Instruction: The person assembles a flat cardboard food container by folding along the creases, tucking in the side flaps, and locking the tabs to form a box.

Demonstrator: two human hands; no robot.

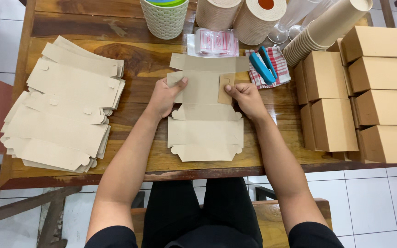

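A flat brown cardboard box blank (206, 117) lies on the wooden table (129, 59) in front of me. My left hand (164, 97) grips the blank's left side flap, thumb on top. My right hand (246, 98) presses the right side flap (226, 88), which is folded inward over the panel. The blank's near panels lie flat toward the table's front edge.
A pile of flat blanks (63, 108) covers the table's left side. Several folded brown boxes (364, 92) are stacked at the right. At the back stand a blue stapler (263, 66) on a checked cloth, paper cups (320, 32), tape rolls (240, 16), a woven pot (165, 17) and a plastic packet (214, 42).
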